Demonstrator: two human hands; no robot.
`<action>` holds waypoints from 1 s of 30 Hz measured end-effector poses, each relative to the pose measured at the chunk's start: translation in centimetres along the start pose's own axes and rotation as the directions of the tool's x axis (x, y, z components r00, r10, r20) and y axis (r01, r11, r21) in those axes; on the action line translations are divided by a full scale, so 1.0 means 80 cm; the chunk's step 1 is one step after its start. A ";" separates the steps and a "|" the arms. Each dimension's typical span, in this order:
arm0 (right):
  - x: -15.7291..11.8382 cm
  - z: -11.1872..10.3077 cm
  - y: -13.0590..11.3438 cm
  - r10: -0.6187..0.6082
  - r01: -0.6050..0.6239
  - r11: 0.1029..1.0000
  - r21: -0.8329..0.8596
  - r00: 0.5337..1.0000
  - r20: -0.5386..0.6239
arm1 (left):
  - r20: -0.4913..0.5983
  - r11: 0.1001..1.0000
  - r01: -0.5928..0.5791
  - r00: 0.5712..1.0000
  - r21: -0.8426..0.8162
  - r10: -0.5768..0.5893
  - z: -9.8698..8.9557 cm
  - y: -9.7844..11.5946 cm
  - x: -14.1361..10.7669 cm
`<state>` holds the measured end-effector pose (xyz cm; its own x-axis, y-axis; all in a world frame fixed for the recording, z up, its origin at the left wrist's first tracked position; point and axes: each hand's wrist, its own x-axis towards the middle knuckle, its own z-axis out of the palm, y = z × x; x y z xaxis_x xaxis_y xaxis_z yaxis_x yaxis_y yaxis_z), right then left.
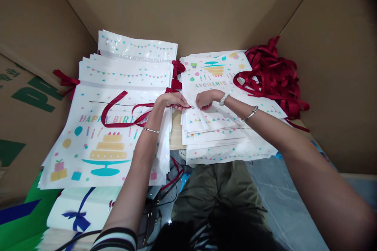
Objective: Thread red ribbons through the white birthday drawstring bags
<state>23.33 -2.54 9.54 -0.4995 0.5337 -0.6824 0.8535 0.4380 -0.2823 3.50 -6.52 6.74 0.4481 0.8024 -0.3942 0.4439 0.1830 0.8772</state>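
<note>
My left hand (176, 99) is closed in a pinch on a red ribbon (115, 124) and a long thin wire needle (100, 102) whose small looped end sticks out past the fingertips. Loose ribbon trails left over a stack of white "HAPPY BIRTHDAY" printed sheets or bags (66, 137). My right hand (207, 99) is curled closed just right of the loop, against the top of a second printed stack (216, 119). A crease runs down from its fingers; what lies between them is hidden. Red ribbon bows (176, 68) stick out at the left stack's edges.
A tangled heap of red ribbon (278, 74) lies at the right, partly over the right stack. Cardboard walls (176, 4) enclose the back and sides. White goods with a blue bow (77, 219) sit at lower left, beside cables and a bag (151, 221) below.
</note>
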 end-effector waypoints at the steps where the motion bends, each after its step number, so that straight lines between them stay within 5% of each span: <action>1: -0.002 -0.001 0.003 -0.019 0.019 1.000 0.020 1.000 0.013 | 0.010 1.000 -0.010 1.000 -0.003 0.010 -0.001 -0.001 0.001; 14: -0.015 0.017 0.027 -0.123 0.136 0.986 0.093 0.984 -0.128 | 0.075 0.999 -0.036 0.997 0.014 0.035 -0.010 -0.014 0.022; 19: -0.021 0.025 0.020 -0.111 0.094 0.993 -0.077 0.961 -0.253 | 0.129 1.000 -0.015 0.992 0.016 0.013 -0.014 -0.019 0.024; 30: -0.010 0.021 0.020 -0.116 0.089 0.987 -0.136 0.971 -0.208 | 0.244 0.999 0.031 0.969 -0.023 -0.025 -0.010 -0.020 0.027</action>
<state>25.34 -3.48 8.48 -0.6151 0.6179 -0.4898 0.7777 0.5777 -0.2478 3.11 -4.60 4.68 0.6129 0.6347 -0.4707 0.4395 0.2213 0.8706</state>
